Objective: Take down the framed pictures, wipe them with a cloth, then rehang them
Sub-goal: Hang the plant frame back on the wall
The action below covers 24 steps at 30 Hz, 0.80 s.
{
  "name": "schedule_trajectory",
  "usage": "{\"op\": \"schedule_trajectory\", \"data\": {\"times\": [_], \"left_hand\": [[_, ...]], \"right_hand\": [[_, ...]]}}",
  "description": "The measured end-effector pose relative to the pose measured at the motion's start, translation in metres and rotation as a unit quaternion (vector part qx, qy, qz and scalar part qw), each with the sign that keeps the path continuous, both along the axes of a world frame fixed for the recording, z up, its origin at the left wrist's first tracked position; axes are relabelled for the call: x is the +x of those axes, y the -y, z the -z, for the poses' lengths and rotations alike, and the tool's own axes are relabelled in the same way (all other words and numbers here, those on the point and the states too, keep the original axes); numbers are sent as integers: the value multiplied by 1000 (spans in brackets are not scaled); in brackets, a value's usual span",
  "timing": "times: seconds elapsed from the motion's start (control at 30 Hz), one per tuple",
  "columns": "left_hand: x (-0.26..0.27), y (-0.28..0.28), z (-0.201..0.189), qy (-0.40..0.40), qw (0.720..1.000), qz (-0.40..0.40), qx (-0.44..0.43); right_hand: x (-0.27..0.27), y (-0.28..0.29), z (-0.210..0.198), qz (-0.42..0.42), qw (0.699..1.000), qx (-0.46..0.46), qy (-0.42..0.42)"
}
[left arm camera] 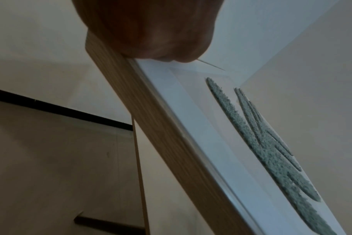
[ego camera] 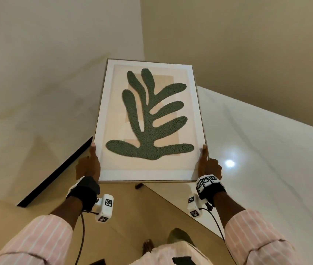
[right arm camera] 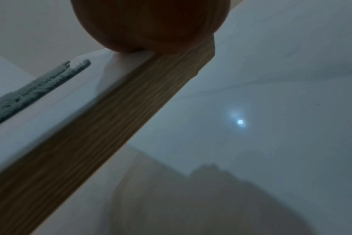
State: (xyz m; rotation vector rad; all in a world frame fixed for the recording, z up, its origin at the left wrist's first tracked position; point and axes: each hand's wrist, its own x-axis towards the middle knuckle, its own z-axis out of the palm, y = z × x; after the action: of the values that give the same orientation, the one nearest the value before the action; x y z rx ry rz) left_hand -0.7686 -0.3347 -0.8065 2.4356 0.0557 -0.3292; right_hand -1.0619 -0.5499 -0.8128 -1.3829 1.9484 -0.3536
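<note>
The framed picture (ego camera: 150,121) was held up in front of the person, off the wall, its face turned toward the head camera and its top edge tipped away. It showed a dark green, textured leaf shape (ego camera: 148,119) on a pale peach ground inside a white mat, bordered by a thin light-wood frame. The left hand (ego camera: 87,166) gripped the frame's left side near the bottom corner, thumb lying straight up along the front edge and the remaining fingers wrapped behind, out of sight. The right hand (ego camera: 209,167) held the right side at matching height in the same way, thumb up on the front. In the left wrist view the left hand (left arm camera: 147,28) pressed against the wood-grain side of the frame (left arm camera: 161,135), with the green shape seen edge-on beside it. In the right wrist view the right hand (right arm camera: 151,23) sat on the frame's edge (right arm camera: 110,119) likewise. Behind the picture stood cream walls (ego camera: 46,54) meeting at a corner, and a glossy white surface (ego camera: 266,159) on the right carried a bright light reflection (ego camera: 229,163). A black strip (ego camera: 56,173) ran low along the left wall. Both wrists wore black straps with marker-tagged white camera units (ego camera: 105,208), and pink striped sleeves (ego camera: 37,240) covered the forearms.
</note>
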Motion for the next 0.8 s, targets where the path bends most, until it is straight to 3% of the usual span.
{"op": "schedule_trajectory", "data": {"times": [0.27, 0.6, 0.8], "left_hand": [[135, -1, -46, 64, 997, -33, -16], [302, 52, -78, 109, 989, -66, -82], [390, 84, -105, 135, 983, -48, -119]], "right_hand": [[162, 33, -28, -62, 996, -36, 58], [353, 105, -56, -85, 990, -55, 93], [439, 132, -76, -70, 991, -57, 93]]}}
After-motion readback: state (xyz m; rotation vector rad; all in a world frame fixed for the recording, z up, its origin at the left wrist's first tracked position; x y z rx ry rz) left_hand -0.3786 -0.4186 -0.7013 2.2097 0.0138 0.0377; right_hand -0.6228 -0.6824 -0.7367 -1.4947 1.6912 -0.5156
